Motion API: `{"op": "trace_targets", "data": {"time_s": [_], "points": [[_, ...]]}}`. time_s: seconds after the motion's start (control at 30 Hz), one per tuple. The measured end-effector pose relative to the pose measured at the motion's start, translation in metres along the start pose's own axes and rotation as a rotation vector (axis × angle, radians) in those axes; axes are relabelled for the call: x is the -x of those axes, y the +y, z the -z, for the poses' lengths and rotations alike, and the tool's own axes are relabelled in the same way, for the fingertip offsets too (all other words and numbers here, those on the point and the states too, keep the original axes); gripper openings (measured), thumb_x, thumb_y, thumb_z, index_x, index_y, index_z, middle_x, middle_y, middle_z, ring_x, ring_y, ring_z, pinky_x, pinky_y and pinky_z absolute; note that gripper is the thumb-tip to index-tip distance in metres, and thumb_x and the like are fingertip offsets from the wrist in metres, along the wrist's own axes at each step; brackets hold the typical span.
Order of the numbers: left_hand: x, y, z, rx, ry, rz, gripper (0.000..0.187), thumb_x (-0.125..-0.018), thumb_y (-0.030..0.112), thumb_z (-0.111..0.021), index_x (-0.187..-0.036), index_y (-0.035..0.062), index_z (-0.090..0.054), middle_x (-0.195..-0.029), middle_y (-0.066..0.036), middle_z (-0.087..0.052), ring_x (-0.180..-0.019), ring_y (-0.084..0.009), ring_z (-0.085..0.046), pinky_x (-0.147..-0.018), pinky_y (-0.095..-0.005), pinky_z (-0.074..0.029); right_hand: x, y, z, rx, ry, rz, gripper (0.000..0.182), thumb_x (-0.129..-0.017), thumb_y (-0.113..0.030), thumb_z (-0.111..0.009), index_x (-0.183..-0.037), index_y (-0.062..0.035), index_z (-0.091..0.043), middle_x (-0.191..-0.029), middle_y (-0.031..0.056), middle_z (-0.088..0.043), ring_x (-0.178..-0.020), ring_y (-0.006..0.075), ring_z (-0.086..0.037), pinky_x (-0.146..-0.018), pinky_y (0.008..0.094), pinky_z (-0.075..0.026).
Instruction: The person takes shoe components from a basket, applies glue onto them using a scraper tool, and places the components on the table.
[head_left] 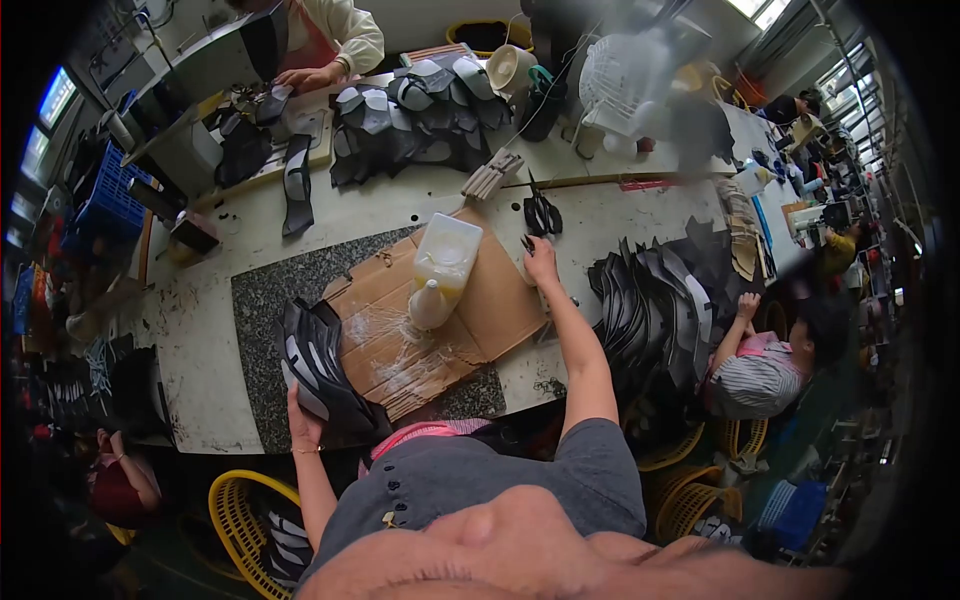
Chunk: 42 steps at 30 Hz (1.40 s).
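My left hand (304, 422) is closed on the near end of a stack of black shoe-upper pieces (318, 355) with grey patches. The stack lies on a speckled stone slab (270, 290), at the left edge of a cardboard sheet (390, 365). My right arm reaches forward past the cardboard. My right hand (541, 263) has its fingers pinched at a small dark item that I cannot make out. Just beyond it lie black-handled scissors (542, 212). On the cardboard stand a square white plastic container (449, 245) and a pale bottle (430, 306). Whitish smears mark the cardboard beside them.
More black pieces (650, 305) are stacked at right, others (420, 110) along the back. A wooden block bundle (492, 174) lies near the scissors. A yellow basket (235, 525) stands below left. Co-workers sit across and at right (760, 375).
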<state>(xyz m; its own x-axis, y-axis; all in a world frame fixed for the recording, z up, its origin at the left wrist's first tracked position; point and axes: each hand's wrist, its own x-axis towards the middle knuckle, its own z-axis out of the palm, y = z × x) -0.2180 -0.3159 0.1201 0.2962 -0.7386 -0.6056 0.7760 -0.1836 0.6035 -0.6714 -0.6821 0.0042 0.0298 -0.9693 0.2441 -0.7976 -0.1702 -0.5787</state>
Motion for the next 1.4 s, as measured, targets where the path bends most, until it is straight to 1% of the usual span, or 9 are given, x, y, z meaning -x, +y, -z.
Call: {"op": "trace_targets", "data": {"time_s": [0.13, 0.27, 0.47, 0.63, 0.73, 0.8, 1.03, 1.2, 1.4], "points": [[0.002, -0.003, -0.007, 0.013, 0.067, 0.002, 0.057, -0.087, 0.045, -0.056, -0.132, 0.0104, -0.046, -0.127, -0.007, -0.054, -0.116, -0.0245, -0.052, -0.1, -0.039, -0.04, -0.02, -0.036, 0.013, -0.249, -0.218, -0.129, 0.027, -0.079, -0.01, -0.059, -0.105, -0.001, -0.063, -0.095, 0.0201, -0.061, -0.093, 0.0346, -0.06, -0.083, 0.0422, -0.047], [-0.001, -0.006, -0.001, 0.02, 0.132, 0.004, 0.059, -0.086, 0.045, -0.057, -0.133, 0.0106, -0.045, -0.129, -0.007, -0.053, -0.118, -0.0252, -0.05, -0.101, -0.0391, -0.039, -0.051, -0.017, 0.0, 0.028, 0.369, -0.097, 0.038, -0.083, -0.018, -0.062, -0.119, -0.0074, -0.055, -0.104, 0.0179, -0.062, -0.1, 0.0371, -0.058, -0.087, 0.0456, -0.045], [0.0, -0.006, -0.005, 0.042, 0.168, -0.016, 0.06, -0.083, 0.044, -0.059, -0.132, 0.0103, -0.046, -0.128, -0.007, -0.053, -0.117, -0.0255, -0.05, -0.1, -0.0395, -0.039, -0.081, 0.035, -0.005, 0.028, -0.116, -0.456, 0.049, -0.081, -0.023, -0.065, -0.126, -0.0093, -0.052, -0.111, 0.0172, -0.059, -0.106, 0.0364, -0.055, -0.093, 0.0453, -0.042], [-0.004, 0.0, -0.006, 0.043, 0.204, -0.002, 0.06, -0.081, 0.04, -0.063, -0.129, 0.0083, -0.048, -0.125, -0.008, -0.055, -0.115, -0.0256, -0.052, -0.099, -0.039, -0.041, -0.055, 0.001, 0.021, 0.385, -0.007, -0.105, 0.048, -0.079, -0.014, -0.067, -0.125, -0.0075, -0.053, -0.102, 0.013, -0.059, -0.097, 0.0302, -0.057, -0.083, 0.0435, -0.041], [-0.006, 0.005, -0.016, -0.032, 0.244, -0.056, 0.055, -0.081, 0.034, -0.066, -0.126, 0.0063, -0.05, -0.121, -0.008, -0.057, -0.111, -0.025, -0.054, -0.098, -0.0378, -0.043, -0.033, -0.014, 0.023, 0.326, -0.128, -0.042, 0.047, -0.08, -0.013, -0.066, -0.125, -0.0076, -0.053, -0.107, 0.0112, -0.058, -0.101, 0.0297, -0.055, -0.085, 0.0429, -0.041], [-0.01, 0.008, -0.022, -0.136, 0.183, -0.155, 0.051, -0.084, 0.029, -0.064, -0.128, 0.0075, -0.049, -0.117, -0.005, -0.058, -0.108, -0.0216, -0.056, -0.095, -0.0356, -0.045, -0.024, -0.029, 0.031, 0.3, 0.029, 0.078, 0.045, -0.081, -0.012, -0.065, -0.124, -0.0081, -0.053, -0.111, 0.0106, -0.056, -0.105, 0.0293, -0.052, -0.087, 0.0419, -0.041], [0.024, 0.027, -0.067, -0.187, 0.1, -0.302, 0.056, -0.086, 0.014, -0.066, -0.134, 0.0093, -0.038, -0.116, -0.006, -0.056, -0.105, -0.0188, -0.056, -0.091, -0.0346, -0.046, 0.039, -0.105, 0.057, -0.292, -0.009, 0.121, 0.031, -0.082, 0.0, -0.058, -0.112, -0.003, -0.061, -0.106, 0.0131, -0.058, -0.096, 0.0287, -0.057, -0.086, 0.0365, -0.046], [0.036, 0.043, -0.087, -0.129, 0.001, -0.315, 0.059, -0.084, 0.012, -0.071, -0.132, 0.0092, -0.039, -0.111, -0.005, -0.056, -0.1, -0.016, -0.056, -0.085, -0.0316, -0.048, 0.118, -0.148, 0.071, -0.427, -0.104, -0.12, 0.021, -0.087, -0.001, -0.057, -0.107, -0.002, -0.064, -0.1, 0.0105, -0.06, -0.087, 0.0212, -0.062, -0.074, 0.0308, -0.049], [-0.051, -0.015, 0.022, -0.295, 0.291, -0.316, 0.066, -0.082, 0.02, -0.074, -0.135, 0.0086, -0.036, -0.102, -0.009, -0.061, -0.089, -0.016, -0.059, -0.071, -0.034, -0.051, 0.174, -0.184, 0.06, -0.503, -0.193, -0.095, 0.016, -0.089, -0.004, -0.057, -0.1, -0.0041, -0.068, -0.094, 0.0071, -0.062, -0.082, 0.0162, -0.061, -0.069, 0.0278, -0.049]]}}
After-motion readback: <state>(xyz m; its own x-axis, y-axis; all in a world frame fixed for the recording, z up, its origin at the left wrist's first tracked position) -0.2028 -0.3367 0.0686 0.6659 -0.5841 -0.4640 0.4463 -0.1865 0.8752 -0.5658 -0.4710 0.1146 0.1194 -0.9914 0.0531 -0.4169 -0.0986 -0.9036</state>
